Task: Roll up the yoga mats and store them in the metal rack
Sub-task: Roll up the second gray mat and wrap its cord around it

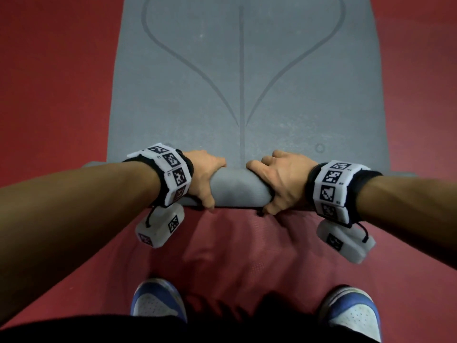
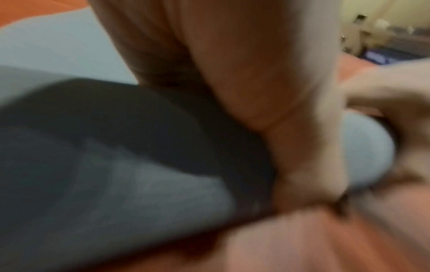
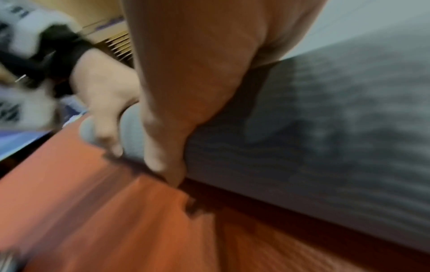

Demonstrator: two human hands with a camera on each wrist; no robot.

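Observation:
A grey yoga mat (image 1: 242,82) with a leaf-shaped line pattern lies flat on the red floor and runs away from me. Its near end is rolled into a thick grey roll (image 1: 237,186). My left hand (image 1: 207,179) grips the roll left of centre, fingers curled over the far side and thumb on the near side. My right hand (image 1: 274,181) grips it right of centre in the same way. In the left wrist view the roll (image 2: 139,174) is blurred under my palm (image 2: 256,73). The right wrist view shows the roll (image 3: 325,138) under my right hand (image 3: 197,82). No metal rack is in view.
Red floor (image 1: 54,82) surrounds the mat on both sides and in front of my feet. My two blue-and-white shoes (image 1: 158,300) stand just behind the roll. Blurred objects by a pale wall (image 2: 384,31) show in the left wrist view.

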